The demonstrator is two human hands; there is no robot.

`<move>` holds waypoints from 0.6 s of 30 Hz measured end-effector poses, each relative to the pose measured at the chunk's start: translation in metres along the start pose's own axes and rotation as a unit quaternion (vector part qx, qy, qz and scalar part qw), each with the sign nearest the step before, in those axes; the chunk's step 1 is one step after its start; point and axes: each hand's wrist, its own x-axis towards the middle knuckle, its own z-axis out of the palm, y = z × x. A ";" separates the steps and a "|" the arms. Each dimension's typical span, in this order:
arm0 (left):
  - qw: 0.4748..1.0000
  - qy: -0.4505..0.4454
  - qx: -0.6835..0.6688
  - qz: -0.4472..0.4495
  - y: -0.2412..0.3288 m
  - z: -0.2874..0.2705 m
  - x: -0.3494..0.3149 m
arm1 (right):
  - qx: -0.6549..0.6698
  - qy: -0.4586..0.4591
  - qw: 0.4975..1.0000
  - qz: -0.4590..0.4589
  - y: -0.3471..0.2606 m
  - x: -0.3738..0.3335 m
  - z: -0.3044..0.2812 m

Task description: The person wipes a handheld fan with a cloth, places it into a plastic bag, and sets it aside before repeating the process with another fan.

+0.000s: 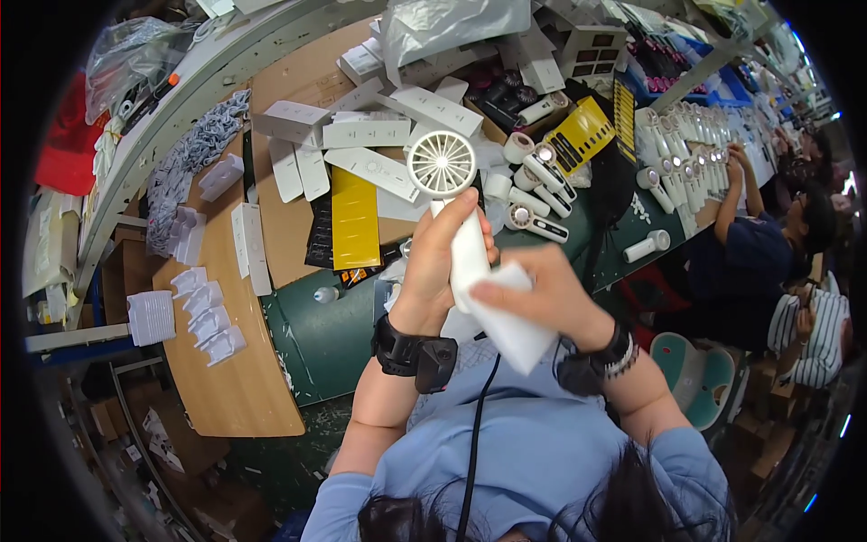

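My left hand [432,271] is wrapped round the handle of a white handheld fan [442,164], its round slatted head pointing away from me. In my right hand [551,294] is a white cloth or wipe [515,330], pressed against the lower end of the fan's handle; the right fingers are slightly blurred. Just beyond the fan lie several white boxes [366,134] and a yellow sheet [355,217]. To the right of it, several more white handheld fans [542,181] are piled on the green table [316,339].
White trays [208,316] stand on the wooden board at left, near a heap of grey straps or cords [194,163]. A small bottle [326,294] is on the green top. Rows of fans [677,163] fill the right side, where another person [754,235] sits. A stool [691,379] stands nearby.
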 end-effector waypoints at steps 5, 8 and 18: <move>1.000 -0.008 -0.023 -0.016 -0.002 0.015 0.009 | -0.042 -0.016 0.997 -0.058 0.013 -0.015 -0.001; 0.999 -0.022 0.042 0.010 0.007 0.007 0.006 | 0.005 -0.019 0.998 -0.052 0.013 -0.002 -0.009; 0.993 0.010 -0.066 -0.095 -0.042 -0.032 0.028 | 0.063 0.168 0.984 -0.021 0.110 -0.008 -0.036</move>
